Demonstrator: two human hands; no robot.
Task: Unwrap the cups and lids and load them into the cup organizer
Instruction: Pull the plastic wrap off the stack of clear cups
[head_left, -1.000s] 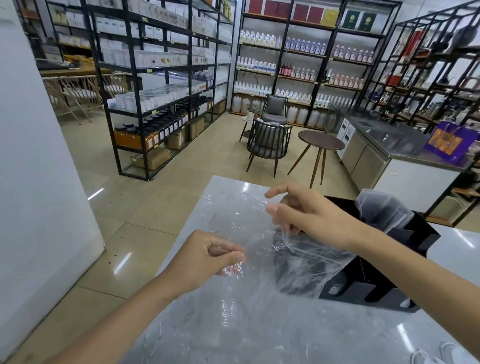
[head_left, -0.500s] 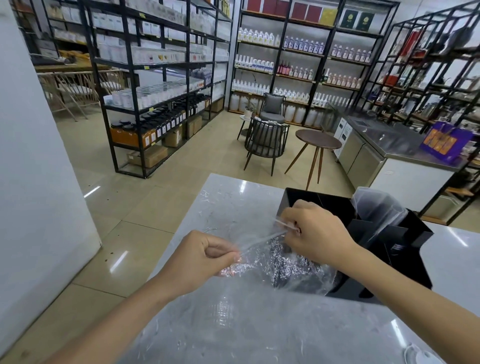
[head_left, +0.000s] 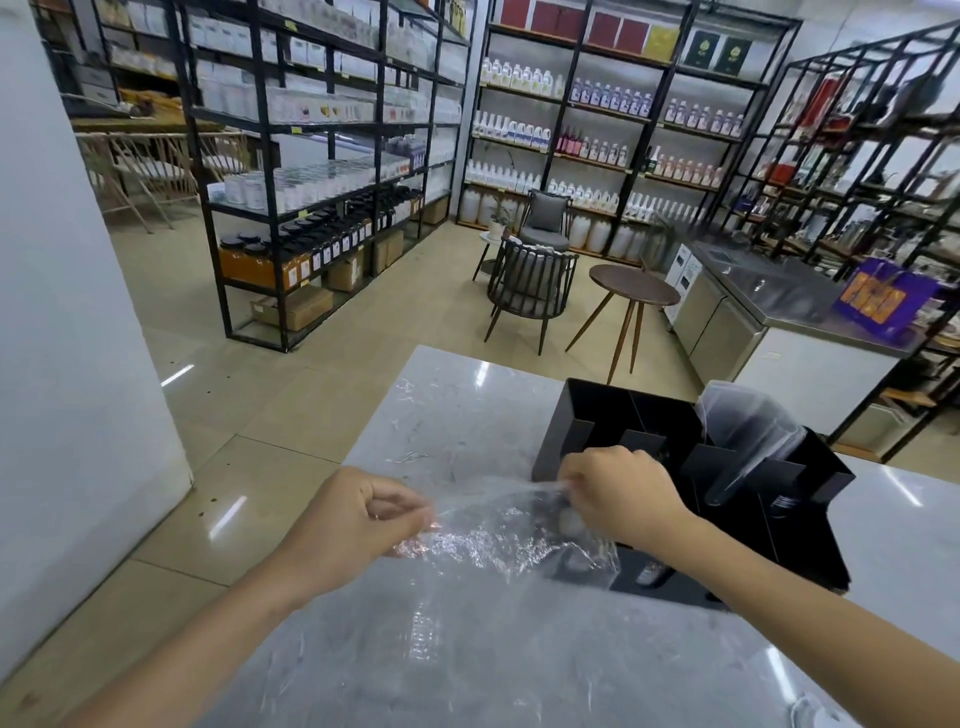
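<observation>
While both hands pinch a clear wrap (head_left: 498, 540) above a marble counter (head_left: 452, 415), the left hand (head_left: 358, 525) grips its crumpled end and the right hand (head_left: 618, 493) its other edge, the film stretched between them. Just beyond sits a black organizer (head_left: 623, 415), clear cups (head_left: 748, 431) stacked in its right compartment.

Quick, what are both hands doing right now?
Left hand: fingers pinch one end of the clear plastic wrap.
Right hand: fingers pinch the other end of the wrap.
</observation>
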